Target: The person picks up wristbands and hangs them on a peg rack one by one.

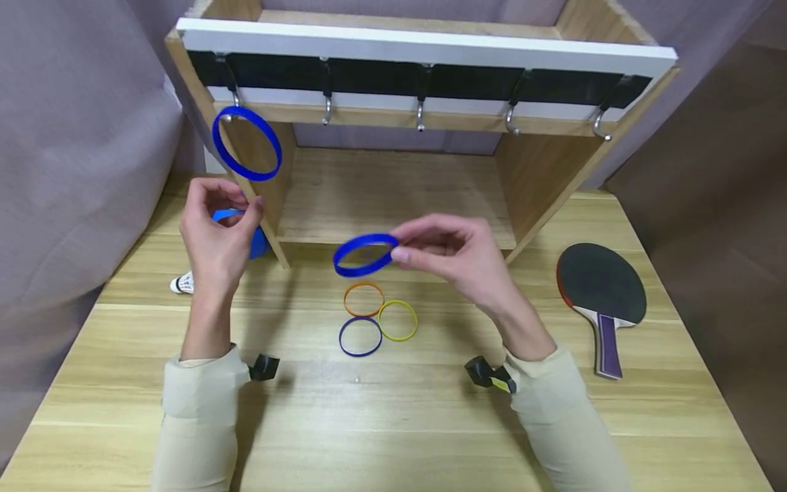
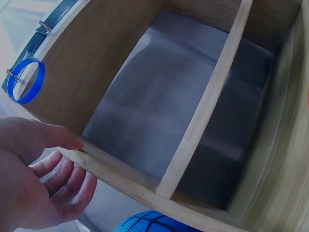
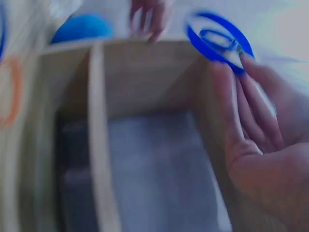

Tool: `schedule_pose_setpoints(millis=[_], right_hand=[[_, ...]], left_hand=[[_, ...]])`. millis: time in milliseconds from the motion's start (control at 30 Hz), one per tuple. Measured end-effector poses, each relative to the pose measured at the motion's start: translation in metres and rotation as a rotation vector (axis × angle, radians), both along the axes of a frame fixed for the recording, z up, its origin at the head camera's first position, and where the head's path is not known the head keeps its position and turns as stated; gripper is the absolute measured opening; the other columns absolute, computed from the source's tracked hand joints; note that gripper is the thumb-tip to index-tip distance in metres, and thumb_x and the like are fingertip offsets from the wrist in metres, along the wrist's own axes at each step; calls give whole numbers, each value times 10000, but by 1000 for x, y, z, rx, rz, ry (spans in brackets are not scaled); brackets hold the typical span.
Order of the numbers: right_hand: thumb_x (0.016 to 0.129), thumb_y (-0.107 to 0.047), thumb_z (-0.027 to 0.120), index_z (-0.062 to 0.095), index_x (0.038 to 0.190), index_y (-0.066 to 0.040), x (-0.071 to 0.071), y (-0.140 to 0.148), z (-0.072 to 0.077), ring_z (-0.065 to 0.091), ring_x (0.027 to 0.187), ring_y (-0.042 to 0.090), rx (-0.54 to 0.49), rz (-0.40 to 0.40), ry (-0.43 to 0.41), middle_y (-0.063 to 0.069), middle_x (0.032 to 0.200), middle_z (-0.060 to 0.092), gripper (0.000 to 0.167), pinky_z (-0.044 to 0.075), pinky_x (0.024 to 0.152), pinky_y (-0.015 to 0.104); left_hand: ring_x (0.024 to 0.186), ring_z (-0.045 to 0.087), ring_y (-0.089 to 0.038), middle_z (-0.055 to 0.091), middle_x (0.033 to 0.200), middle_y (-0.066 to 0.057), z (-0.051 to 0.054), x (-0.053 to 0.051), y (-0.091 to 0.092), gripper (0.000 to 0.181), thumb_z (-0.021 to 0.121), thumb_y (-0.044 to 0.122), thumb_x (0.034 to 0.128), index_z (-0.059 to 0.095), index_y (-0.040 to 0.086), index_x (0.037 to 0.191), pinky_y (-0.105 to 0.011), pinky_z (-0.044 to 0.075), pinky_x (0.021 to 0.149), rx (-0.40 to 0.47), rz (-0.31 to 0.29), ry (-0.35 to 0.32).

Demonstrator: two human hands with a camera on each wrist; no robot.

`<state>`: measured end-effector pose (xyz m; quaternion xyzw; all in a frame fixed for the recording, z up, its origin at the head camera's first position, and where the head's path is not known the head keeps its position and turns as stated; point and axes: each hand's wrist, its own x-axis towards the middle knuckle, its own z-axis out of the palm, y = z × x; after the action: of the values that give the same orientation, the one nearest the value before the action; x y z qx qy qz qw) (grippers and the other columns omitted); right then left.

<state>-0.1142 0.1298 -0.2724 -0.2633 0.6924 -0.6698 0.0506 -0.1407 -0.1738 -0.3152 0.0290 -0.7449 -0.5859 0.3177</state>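
Two bare arms reach forward, each sleeved forearm trailing behind its fingers: the left forearm (image 1: 199,424) and the right forearm (image 1: 562,424). The left hand (image 1: 216,229) is raised, fingers loosely bent, the thumb tip just apart from the forefinger's, the wrist straight behind them. The right hand (image 1: 458,256) angles across toward the left fingers, its thumb and forefinger pinching, the wrist behind and to the right of those fingertips.
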Motion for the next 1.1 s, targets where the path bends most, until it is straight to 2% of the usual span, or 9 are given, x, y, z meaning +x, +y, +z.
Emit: schedule_pose_setpoints(millis=[133,267,333,433,567,667,767,933,1100], right_hand=[[839,83,717,694,1057,58,-19,-21,12,679,865,374,-304,-24,-43,261,1023,677,221,575,763,461],[859,99,684,677,1070,80,-31,-37,20,678,906,376,-478,-49,-64,283,1061,662,212,574,791,435],[870,97,671,667,1077,89,-35,-42,23,679,906,379,-538,-57,-85,292,1070,654,208,574,799,421],[880,96,657,662,1079,92,-38,-49,26,685,887,376,-606,-71,-111,294,1073,653,199,573,805,407],[876,104,656,664,1072,90,-41,-55,26,692,876,363,-647,-82,-126,297,1065,656,196,574,801,406],[870,106,662,665,1068,91,-42,-58,25,693,866,364,-643,-88,-128,299,1059,658,199,575,795,411],[864,106,670,664,1065,95,-42,-59,24,691,857,375,-629,-96,-130,297,1049,662,201,577,787,414],[856,96,687,667,1064,93,-42,-60,22,689,846,390,-600,-109,-135,292,1036,668,208,582,770,413],[854,92,692,654,1076,111,-43,-60,21,689,848,393,-588,-116,-141,299,1040,665,226,583,764,413]], left_hand=[[848,608,-185,607,925,-92,7,5,4,303,747,43,828,551,-56,1037,-212,524,678,3,-3,-5],[835,604,-203,603,921,-137,20,13,11,294,717,6,833,527,-106,1027,-210,520,672,0,-15,8],[832,602,-206,603,922,-142,20,13,11,294,714,0,833,521,-113,1025,-210,520,670,0,-20,13],[830,606,-195,611,919,-112,12,7,7,295,734,19,826,538,-79,1024,-210,524,669,8,-20,12],[832,612,-184,615,913,-70,-1,-2,0,306,766,57,815,563,-26,1028,-213,529,670,18,-16,10],[834,612,-185,616,916,-65,-4,-4,-2,309,769,62,813,564,-23,1028,-214,530,671,16,-15,13],[834,611,-192,618,922,-81,1,0,1,304,751,40,819,552,-53,1029,-213,531,671,13,-18,15],[826,607,-207,611,911,-128,18,12,9,287,714,-4,826,528,-104,1020,-209,526,672,12,-21,13],[818,599,-186,606,903,-112,23,15,11,240,722,5,820,567,-51,994,-183,515,667,27,-17,3]])
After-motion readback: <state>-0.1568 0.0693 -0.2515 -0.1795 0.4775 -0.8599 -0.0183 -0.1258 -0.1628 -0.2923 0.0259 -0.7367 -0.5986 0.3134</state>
